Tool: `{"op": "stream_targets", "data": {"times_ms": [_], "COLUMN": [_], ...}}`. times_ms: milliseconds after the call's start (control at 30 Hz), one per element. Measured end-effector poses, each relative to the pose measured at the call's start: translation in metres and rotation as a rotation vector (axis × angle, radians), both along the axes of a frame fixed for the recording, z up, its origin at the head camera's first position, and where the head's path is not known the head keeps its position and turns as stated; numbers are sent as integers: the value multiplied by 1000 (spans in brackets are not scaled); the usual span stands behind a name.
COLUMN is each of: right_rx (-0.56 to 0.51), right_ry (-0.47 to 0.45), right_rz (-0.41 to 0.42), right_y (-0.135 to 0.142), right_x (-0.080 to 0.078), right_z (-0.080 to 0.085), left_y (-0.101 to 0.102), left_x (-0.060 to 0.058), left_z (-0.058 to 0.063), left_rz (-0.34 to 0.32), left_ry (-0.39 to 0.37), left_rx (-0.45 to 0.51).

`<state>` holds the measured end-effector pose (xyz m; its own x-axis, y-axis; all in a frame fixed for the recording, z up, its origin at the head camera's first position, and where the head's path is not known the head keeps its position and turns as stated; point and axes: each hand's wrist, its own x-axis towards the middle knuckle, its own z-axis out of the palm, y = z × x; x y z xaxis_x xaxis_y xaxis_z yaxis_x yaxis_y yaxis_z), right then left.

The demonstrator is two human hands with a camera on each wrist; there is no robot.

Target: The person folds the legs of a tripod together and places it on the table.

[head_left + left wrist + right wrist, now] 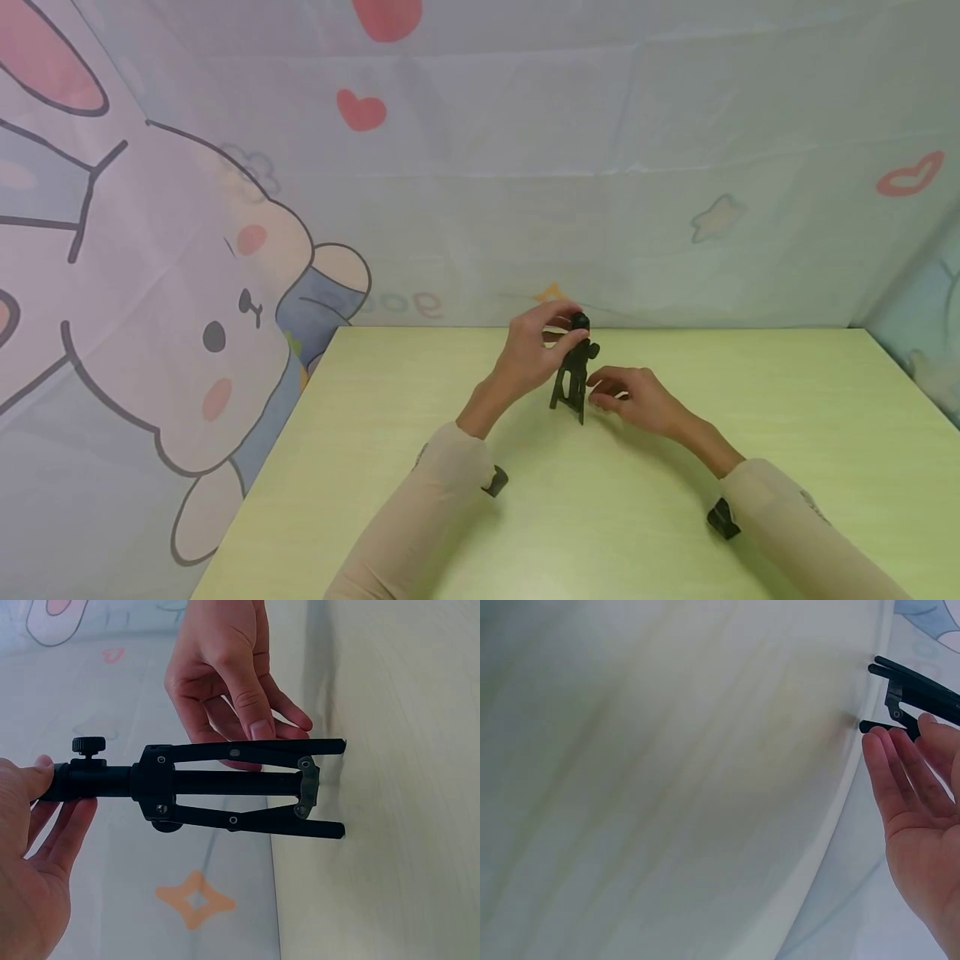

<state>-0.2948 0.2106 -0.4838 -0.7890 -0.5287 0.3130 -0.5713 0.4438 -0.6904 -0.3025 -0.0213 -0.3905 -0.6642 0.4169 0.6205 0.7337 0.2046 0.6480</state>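
A small black tripod (574, 375) stands near the back of the table, its legs drawn close together. My left hand (531, 346) holds it by the top of its column, thumb and fingers around it in the left wrist view. A knurled knob (89, 745) sticks out beside that grip. My right hand (637, 402) is at the tripod's lower right, fingers slightly bent and thumb apart from them. In the left wrist view its thumb tip meets the edge of one leg (330, 746), and some fingertips pass behind that leg. The right wrist view shows its fingertips (885, 739) at the leg end.
The pale yellow-green table (600, 525) runs back to a cloth backdrop (487, 200) printed with hearts and stars. A large printed rabbit (225, 333) covers the cloth on the left. Black wrist devices (723, 518) hang under both sleeves.
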Motion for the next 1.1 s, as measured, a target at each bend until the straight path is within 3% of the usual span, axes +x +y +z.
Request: {"op": "stream_targets", "data": {"times_ms": [667,1100], "right_rx": [-50,-52], "right_ry": [36,60], "right_rz": [-44,-18], "right_y": [1,1], "right_x": [0,0], "right_z": [0,1], "left_y": [1,-2], "left_x": [3,1], "left_z": [2,3], "left_rz": [-10,-30], "left_ry": [5,-12], "left_rx": [-49,-66]}}
